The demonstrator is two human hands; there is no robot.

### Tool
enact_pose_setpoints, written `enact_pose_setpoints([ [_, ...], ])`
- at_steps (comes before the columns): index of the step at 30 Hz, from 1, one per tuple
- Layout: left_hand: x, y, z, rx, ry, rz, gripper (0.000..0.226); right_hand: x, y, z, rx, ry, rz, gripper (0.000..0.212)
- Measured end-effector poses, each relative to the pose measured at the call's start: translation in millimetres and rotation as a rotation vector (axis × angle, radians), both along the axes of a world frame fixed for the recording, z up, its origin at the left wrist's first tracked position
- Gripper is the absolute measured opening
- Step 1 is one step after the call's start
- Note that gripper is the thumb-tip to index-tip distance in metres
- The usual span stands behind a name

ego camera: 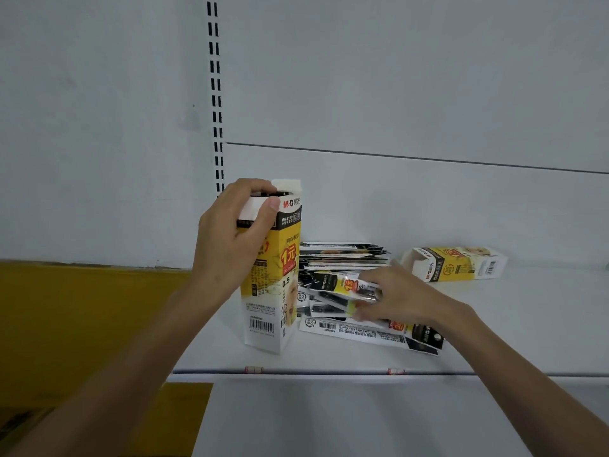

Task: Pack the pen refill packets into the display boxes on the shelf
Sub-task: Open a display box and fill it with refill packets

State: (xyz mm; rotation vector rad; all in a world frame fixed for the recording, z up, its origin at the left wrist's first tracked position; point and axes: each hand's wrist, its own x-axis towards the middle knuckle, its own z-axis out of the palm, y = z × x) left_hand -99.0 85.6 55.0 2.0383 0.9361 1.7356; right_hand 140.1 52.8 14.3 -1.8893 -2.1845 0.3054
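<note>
A tall yellow, white and black display box (pixel 280 291) stands upright on the white shelf (pixel 494 324). My left hand (pixel 230 239) grips its top, thumb and fingers curled round the open upper end where dark packets show. To its right lies a loose pile of pen refill packets (pixel 342 258). My right hand (pixel 395 298) reaches into the pile and pinches one yellow and black packet (pixel 346 285) at its end. Another long packet (pixel 369 331) lies flat near the front under my right hand.
A second display box (pixel 458 263) lies on its side at the back right, open end facing left. The shelf's front edge (pixel 329 372) carries two small red label marks. A slotted upright (pixel 216 94) runs up the back wall. Yellow surface (pixel 82 324) at left.
</note>
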Motion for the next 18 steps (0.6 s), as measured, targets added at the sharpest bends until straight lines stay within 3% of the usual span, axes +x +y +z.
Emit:
enact_pose_setpoints([
  [3, 3, -2, -1, 0.027, 0.025, -0.006, 0.017, 6, 1, 4, 0.103, 0.025, 0.003, 0.023],
  [6, 1, -4, 0, 0.031, 0.032, -0.013, 0.015, 12, -2, 15, 0.211, 0.107, -0.002, 0.054],
  [9, -4, -6, 5, 0.005, 0.066, -0.029, 0.016, 14, 2, 21, 0.326, 0.141, -0.099, 0.025],
  [11, -8, -6, 10, -0.017, 0.098, -0.048, 0.022, 13, 2, 25, 0.203, 0.568, -0.163, 0.017],
  [13, -11, -7, 14, -0.044, 0.13, -0.058, 0.024, 12, 1, 30, -0.03, 1.091, -0.081, 0.027],
  [14, -12, -7, 15, -0.053, 0.144, -0.057, 0.023, 11, 0, 31, -0.064, 1.191, -0.035, 0.033],
  [15, -12, -7, 16, -0.062, 0.157, -0.049, 0.023, 8, -1, 32, -0.031, 1.149, -0.033, 0.029],
  [17, -10, -6, 17, -0.051, 0.197, -0.012, 0.035, 1, 0, 32, 0.138, 0.862, -0.121, 0.016],
  [18, -9, -6, 18, -0.035, 0.228, 0.013, 0.042, -3, 2, 32, 0.233, 0.749, -0.159, 0.024],
])
